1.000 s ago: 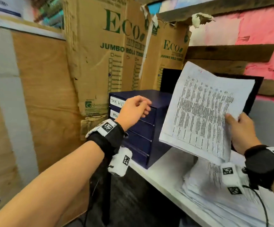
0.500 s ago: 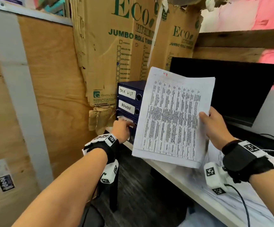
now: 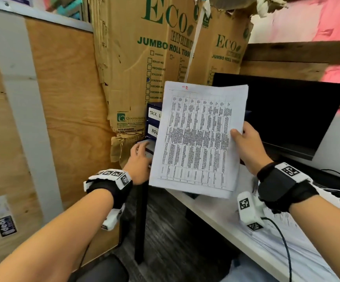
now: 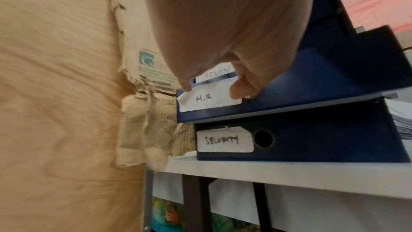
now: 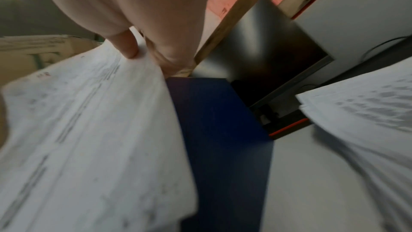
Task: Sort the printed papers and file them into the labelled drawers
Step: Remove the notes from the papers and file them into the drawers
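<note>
While pinched at its right edge, printed sheet point(image 3: 197, 137) left of right hand point(image 3: 248, 147).

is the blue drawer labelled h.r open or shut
Partly open. In the left wrist view the blue H.R drawer juts out past the Security drawer below, with the left hand gripping its front.

Four labelled drawers point(image 4: 289, 98), one held sheaf of papers point(image 3: 197, 137), one paper stack point(image 5: 365, 112), two cardboard boxes point(image 3: 136, 68).

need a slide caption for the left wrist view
Left hand grips the H.R drawer, pulled out above the shut SECURITY drawer.
</note>
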`<state>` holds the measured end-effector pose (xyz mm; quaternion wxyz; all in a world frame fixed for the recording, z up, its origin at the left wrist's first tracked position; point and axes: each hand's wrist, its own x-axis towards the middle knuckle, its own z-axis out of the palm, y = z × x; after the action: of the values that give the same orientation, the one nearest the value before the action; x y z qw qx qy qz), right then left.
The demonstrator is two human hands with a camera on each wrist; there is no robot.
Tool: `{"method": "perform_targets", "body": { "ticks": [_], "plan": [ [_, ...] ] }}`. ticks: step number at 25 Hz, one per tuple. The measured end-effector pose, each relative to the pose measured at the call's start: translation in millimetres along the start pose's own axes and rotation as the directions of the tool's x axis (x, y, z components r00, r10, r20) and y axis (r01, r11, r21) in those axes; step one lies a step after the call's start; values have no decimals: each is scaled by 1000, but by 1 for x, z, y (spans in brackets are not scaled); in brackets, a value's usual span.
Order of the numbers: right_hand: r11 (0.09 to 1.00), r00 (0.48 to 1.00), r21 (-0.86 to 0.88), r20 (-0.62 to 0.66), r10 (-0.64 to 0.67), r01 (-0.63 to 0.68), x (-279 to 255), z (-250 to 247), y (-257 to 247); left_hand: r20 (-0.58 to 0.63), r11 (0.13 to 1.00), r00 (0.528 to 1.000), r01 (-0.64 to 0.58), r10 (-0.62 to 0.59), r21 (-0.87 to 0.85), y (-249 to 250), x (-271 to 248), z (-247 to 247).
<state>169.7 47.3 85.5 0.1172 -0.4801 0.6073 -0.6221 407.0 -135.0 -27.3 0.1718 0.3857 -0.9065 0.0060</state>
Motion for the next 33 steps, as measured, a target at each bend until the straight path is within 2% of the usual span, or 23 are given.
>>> {"method": "perform_targets", "body": {
  "ticks": [2, 4, 5, 6, 9, 10, 11, 12, 14, 15, 16, 17, 18, 20, 22, 23, 24, 25, 27, 29, 30, 31, 33],
  "plan": [
    [999, 999, 37, 33, -4, 3, 3, 24, -13, 21, 991, 995, -97, 99, -91, -14, -30, -23],
    [995, 998, 103, 62, 3, -10, 1, 53, -28, -14, 937, 987, -159, 163, -311, -24, -62, -54],
    [988, 997, 156, 74, 9, -20, 0, 68, -32, -14, 898, 993, -110, 115, -426, -31, -77, -68],
    [979, 996, 200, 88, 29, -46, -6, 80, -37, -31, 882, 997, -79, 73, -465, -33, -89, -83],
    [966, 975, 186, 162, 153, -182, -29, 106, -31, 54, 894, 996, 88, -72, -440, -46, -117, -112],
    [954, 946, 140, 230, 230, -266, -38, 110, -29, 68, 885, 994, 112, -90, -452, -49, -124, -118],
    [927, 892, 89, 320, 320, -365, -46, 113, -26, 63, 874, 996, 87, -64, -479, -48, -130, -123],
    [894, 811, -7, 417, 410, -448, -54, 115, -25, 51, 864, 998, 66, -47, -498, -49, -134, -126],
    [827, 619, -204, 575, 535, -524, -62, 118, -21, 60, 846, 994, 113, -96, -521, -53, -140, -128],
    [799, 556, -229, 613, 562, -556, -63, 119, -18, 61, 839, 991, 136, -123, -527, -57, -140, -127],
    [775, 535, -208, 616, 578, -597, -63, 120, -16, 63, 827, 989, 149, -137, -542, -59, -139, -126],
    [754, 554, -133, 599, 578, -643, -61, 121, -14, 72, 808, 983, 179, -168, -562, -66, -136, -122],
    [740, 599, -45, 555, 577, -671, -56, 123, -10, 64, 762, 979, 191, -194, -619, -68, -132, -120],
    [698, 680, 151, 438, 588, -700, -48, 126, -3, 57, 626, 959, 224, -276, -747, -72, -125, -120],
    [624, 698, 315, 372, 612, -715, -43, 126, -1, 118, 471, 922, 295, -369, -832, -73, -121, -125],
    [617, 709, 350, 343, 616, -705, -41, 126, 2, 166, 411, 909, 328, -382, -850, -74, -119, -126],
    [637, 714, 322, 318, 624, -700, -40, 125, 1, 202, 394, 904, 354, -376, -848, -74, -118, -126],
    [655, 717, 293, 311, 624, -696, -39, 125, 1, 219, 431, 900, 379, -377, -819, -73, -117, -124],
    [675, 694, 193, 341, 634, -712, -39, 123, -4, 213, 598, 898, 419, -385, -683, -68, -111, -118],
    [678, 658, 101, 378, 651, -729, -38, 116, -12, 243, 781, 921, 388, -306, -489, -58, -104, -113],
    [699, 660, 47, 380, 649, -714, -37, 111, -16, 277, 845, 926, 354, -256, -402, -54, -103, -113],
    [711, 666, 13, 363, 652, -703, -37, 106, -18, 297, 877, 927, 329, -229, -350, -52, -105, -114],
    [815, 757, -102, 318, 570, -571, -35, 92, -18, 291, 844, 934, 321, -208, -429, -56, -115, -120]
  ]
}}
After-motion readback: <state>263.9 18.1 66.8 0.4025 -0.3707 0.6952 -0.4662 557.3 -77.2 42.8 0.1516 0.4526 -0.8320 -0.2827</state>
